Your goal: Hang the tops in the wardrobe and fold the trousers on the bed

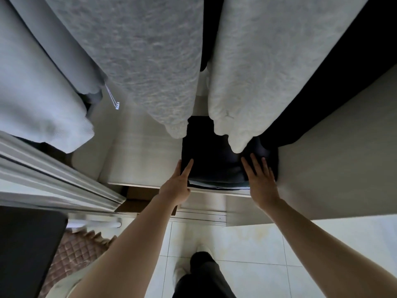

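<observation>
A stack of folded dark trousers (214,155) lies on the pale wardrobe shelf (141,155), under the hanging tops. My left hand (179,181) touches the stack's left edge with straight fingers, thumb tucked under the front. My right hand (261,177) lies flat on the stack's right side, fingers spread. Above hang a grey sweatshirt (137,52), a white top (255,67), a pale blue-grey top (36,87) and a dark garment (335,72) at the right.
The wardrobe's sliding door frame (55,179) runs diagonally at the left, its floor track (199,217) below the shelf. A dark block (28,248) and a quilted brown cover (77,250) sit at lower left. My legs and shoes (202,274) stand on white floor tiles.
</observation>
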`<state>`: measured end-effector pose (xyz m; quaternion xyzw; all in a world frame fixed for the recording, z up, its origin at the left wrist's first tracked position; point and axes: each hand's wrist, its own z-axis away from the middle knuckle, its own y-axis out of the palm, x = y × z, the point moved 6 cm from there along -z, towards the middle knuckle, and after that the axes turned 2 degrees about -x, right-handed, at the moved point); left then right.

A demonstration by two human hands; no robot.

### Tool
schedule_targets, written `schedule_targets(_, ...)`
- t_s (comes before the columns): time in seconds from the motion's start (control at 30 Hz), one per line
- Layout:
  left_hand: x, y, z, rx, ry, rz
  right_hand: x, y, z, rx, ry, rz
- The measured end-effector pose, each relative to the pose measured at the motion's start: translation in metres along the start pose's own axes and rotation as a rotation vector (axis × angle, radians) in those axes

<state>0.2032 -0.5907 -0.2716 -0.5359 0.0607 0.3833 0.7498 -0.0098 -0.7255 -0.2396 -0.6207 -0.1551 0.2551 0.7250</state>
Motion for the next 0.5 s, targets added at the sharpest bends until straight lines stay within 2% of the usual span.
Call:
schedule_targets(0.2, -0.006, -0.02, 0.012, -0.114, -0.001, 0.026, 0.008, -0.018, 0.009, -0.036, 0.031, -0.112)
schedule_targets(0.4, -0.008, -0.026, 0.042, -0.13, 0.022, 0.002, 0.009, -0.028, 0.037, -0.068, 0.041, -0.259)
schedule_targets(0.5, -0.01, -0.032, 0.073, -0.158, 0.035, 0.022, 0.015, -0.033, 0.06, -0.093, 0.019, -0.252)
